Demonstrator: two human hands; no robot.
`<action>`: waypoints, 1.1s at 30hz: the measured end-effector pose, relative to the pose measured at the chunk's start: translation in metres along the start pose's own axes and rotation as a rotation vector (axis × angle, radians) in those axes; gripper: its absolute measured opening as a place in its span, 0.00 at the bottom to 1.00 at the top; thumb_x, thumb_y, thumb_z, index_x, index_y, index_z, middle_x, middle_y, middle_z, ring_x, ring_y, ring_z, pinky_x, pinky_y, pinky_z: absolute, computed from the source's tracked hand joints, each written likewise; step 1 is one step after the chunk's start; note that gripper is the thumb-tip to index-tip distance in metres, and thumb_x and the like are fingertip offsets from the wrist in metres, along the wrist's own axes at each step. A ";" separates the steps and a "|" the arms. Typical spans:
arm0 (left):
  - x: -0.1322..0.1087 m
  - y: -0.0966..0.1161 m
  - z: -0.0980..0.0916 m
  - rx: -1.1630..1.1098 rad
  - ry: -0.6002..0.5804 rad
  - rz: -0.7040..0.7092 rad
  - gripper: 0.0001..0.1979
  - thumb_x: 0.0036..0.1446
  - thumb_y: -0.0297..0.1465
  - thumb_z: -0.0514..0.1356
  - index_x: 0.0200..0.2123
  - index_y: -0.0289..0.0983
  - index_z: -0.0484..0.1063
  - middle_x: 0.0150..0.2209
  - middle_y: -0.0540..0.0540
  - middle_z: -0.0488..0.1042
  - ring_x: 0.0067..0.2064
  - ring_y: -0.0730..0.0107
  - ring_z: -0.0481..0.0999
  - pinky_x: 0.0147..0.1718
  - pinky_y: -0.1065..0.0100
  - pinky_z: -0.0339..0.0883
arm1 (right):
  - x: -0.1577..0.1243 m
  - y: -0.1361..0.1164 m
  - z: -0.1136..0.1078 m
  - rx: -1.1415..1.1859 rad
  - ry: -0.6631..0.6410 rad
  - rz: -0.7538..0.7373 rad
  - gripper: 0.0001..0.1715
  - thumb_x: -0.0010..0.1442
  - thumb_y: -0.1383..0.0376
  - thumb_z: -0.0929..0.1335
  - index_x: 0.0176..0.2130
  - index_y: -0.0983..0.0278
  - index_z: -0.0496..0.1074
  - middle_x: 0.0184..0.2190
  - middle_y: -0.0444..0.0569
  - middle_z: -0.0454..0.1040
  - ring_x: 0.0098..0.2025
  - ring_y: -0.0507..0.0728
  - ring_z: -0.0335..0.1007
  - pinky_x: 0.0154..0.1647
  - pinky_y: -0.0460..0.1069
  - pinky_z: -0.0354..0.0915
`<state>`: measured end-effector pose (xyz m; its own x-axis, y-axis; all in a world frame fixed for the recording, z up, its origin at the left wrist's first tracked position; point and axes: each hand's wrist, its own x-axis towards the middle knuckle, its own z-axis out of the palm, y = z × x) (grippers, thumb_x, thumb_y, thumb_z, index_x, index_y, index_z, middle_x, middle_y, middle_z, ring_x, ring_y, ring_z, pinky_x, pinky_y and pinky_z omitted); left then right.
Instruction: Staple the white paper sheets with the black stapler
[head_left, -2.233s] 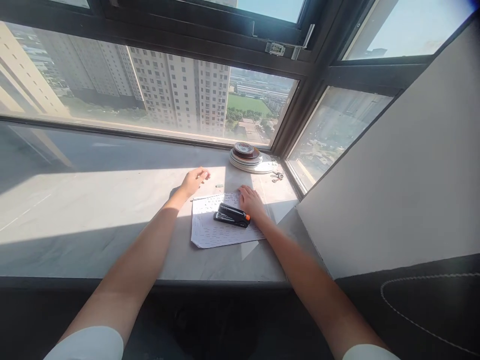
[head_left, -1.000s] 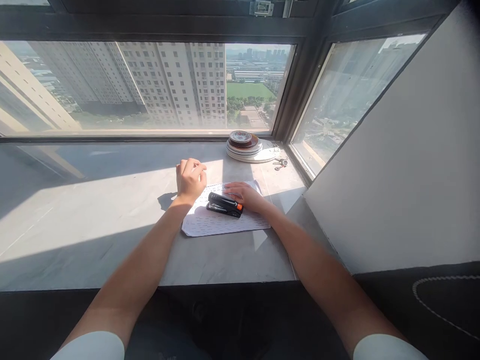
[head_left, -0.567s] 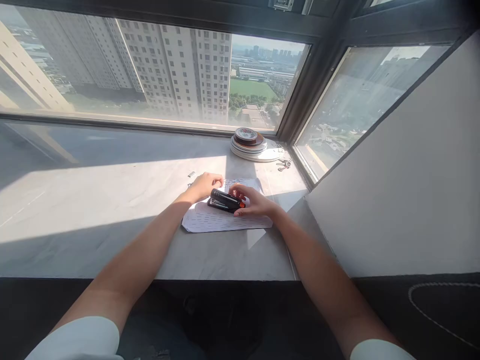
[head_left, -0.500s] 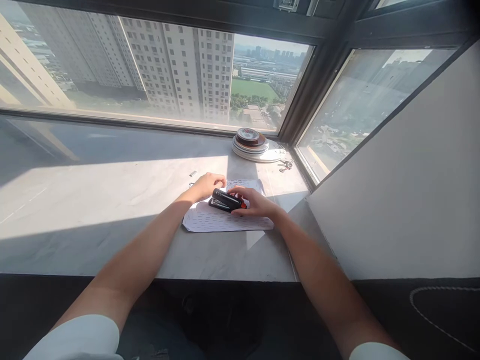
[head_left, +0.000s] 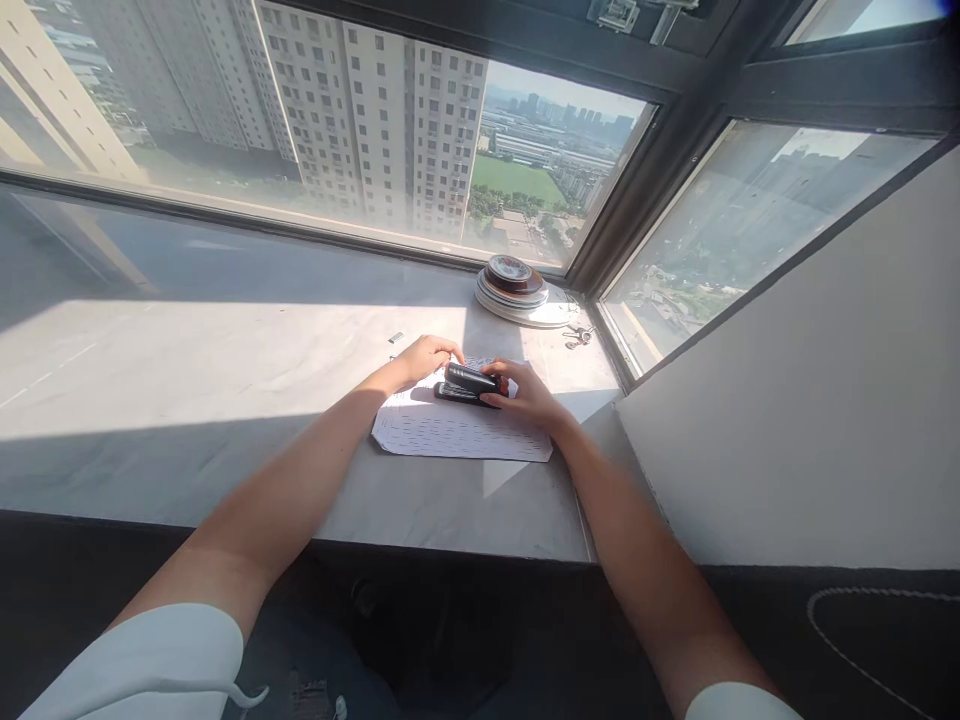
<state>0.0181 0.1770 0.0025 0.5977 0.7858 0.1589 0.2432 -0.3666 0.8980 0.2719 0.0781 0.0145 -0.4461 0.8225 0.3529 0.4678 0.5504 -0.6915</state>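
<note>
A black stapler (head_left: 471, 380) with a red part near its back end lies over a stack of lined paper sheets (head_left: 461, 435). My right hand (head_left: 531, 396) is closed around the stapler's back end, fingers on the far side and thumb on the near side. The stapler's arm is raised from its base at the front. Just beyond its front end is my left hand (head_left: 427, 356), fingers bent forward and a little apart, tips close to the stapler. Whether those fingertips touch the stapler or only the paper is unclear. Both hands cover part of the sheets.
A stack of plates (head_left: 514, 300) stands in the window corner, with keys (head_left: 579, 337) beside it. A small grey strip (head_left: 396, 338) lies beyond my left hand. The marble sill (head_left: 187, 370) ends at a front edge; a white wall (head_left: 810, 400) rises on the right.
The stapler has turned slightly and shifted a little away from me over the paper, with my right hand on it. My left fingers have straightened toward the stapler's front. The head view has tilted.
</note>
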 end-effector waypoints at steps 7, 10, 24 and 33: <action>0.000 0.001 -0.002 -0.095 0.014 -0.053 0.14 0.59 0.29 0.56 0.42 0.37 0.81 0.25 0.49 0.70 0.24 0.72 0.64 0.24 0.69 0.56 | 0.002 0.008 -0.002 0.107 0.023 0.160 0.24 0.75 0.53 0.60 0.56 0.60 0.76 0.47 0.50 0.79 0.39 0.56 0.71 0.45 0.52 0.69; 0.001 0.003 -0.005 -0.187 0.044 -0.026 0.15 0.67 0.38 0.57 0.49 0.37 0.77 0.33 0.45 0.76 0.29 0.70 0.71 0.24 0.70 0.63 | 0.002 0.007 0.001 0.019 0.006 0.164 0.24 0.73 0.60 0.58 0.56 0.60 0.77 0.46 0.50 0.79 0.40 0.57 0.72 0.46 0.53 0.69; 0.001 0.012 -0.006 -0.360 0.091 -0.035 0.33 0.67 0.59 0.54 0.46 0.33 0.76 0.37 0.39 0.80 0.38 0.63 0.81 0.36 0.64 0.75 | 0.005 0.014 0.002 -0.149 -0.001 0.024 0.26 0.64 0.74 0.58 0.51 0.59 0.77 0.47 0.51 0.77 0.46 0.59 0.69 0.50 0.55 0.70; 0.003 0.008 -0.008 -0.343 0.091 -0.042 0.32 0.69 0.58 0.53 0.44 0.33 0.76 0.38 0.38 0.81 0.37 0.62 0.81 0.36 0.63 0.75 | 0.002 -0.010 0.005 -0.044 0.141 0.051 0.21 0.75 0.57 0.60 0.58 0.59 0.74 0.49 0.52 0.80 0.45 0.59 0.75 0.49 0.56 0.72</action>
<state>0.0159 0.1801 0.0132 0.5185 0.8434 0.1406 -0.0137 -0.1562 0.9876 0.2623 0.0732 0.0186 -0.3105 0.8600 0.4049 0.5218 0.5102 -0.6837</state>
